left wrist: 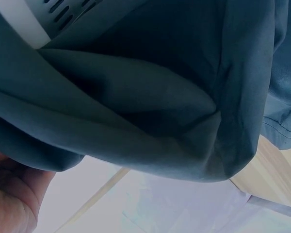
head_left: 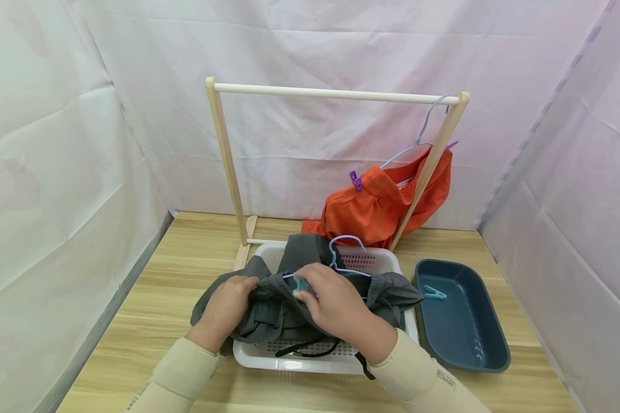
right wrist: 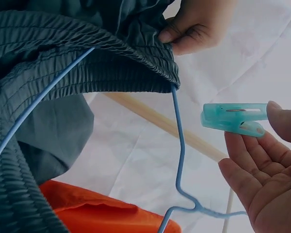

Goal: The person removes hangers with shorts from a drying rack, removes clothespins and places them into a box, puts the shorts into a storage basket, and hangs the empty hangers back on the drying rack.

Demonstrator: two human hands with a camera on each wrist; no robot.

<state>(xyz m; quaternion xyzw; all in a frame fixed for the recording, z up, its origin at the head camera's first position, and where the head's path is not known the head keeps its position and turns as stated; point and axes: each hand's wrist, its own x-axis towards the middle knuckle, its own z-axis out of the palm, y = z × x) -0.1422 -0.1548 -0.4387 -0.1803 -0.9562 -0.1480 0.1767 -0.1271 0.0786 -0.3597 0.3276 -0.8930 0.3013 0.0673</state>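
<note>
Dark grey pants point(head_left: 274, 304) with a gathered elastic waistband point(right wrist: 150, 77) lie bunched over a white basket point(head_left: 268, 362). A blue wire hanger point(right wrist: 180, 145) runs inside the waistband, its hook standing above. My left hand point(head_left: 227, 304) pinches the waistband's left end, by the hanger's end; in the left wrist view only part of this hand point(left wrist: 12, 204) shows beside the cloth. Between thumb and fingers, my right hand point(head_left: 336, 301) holds a teal clothespin point(right wrist: 218, 115), apart from the waistband in the right wrist view.
Behind the basket stands a wooden rack point(head_left: 310, 92). Orange pants point(head_left: 361, 206) hang at its right end from a blue hanger with purple clothespins point(head_left: 355, 180). To the right, a dark blue tray point(head_left: 460, 321) contains another teal clothespin point(head_left: 435, 293).
</note>
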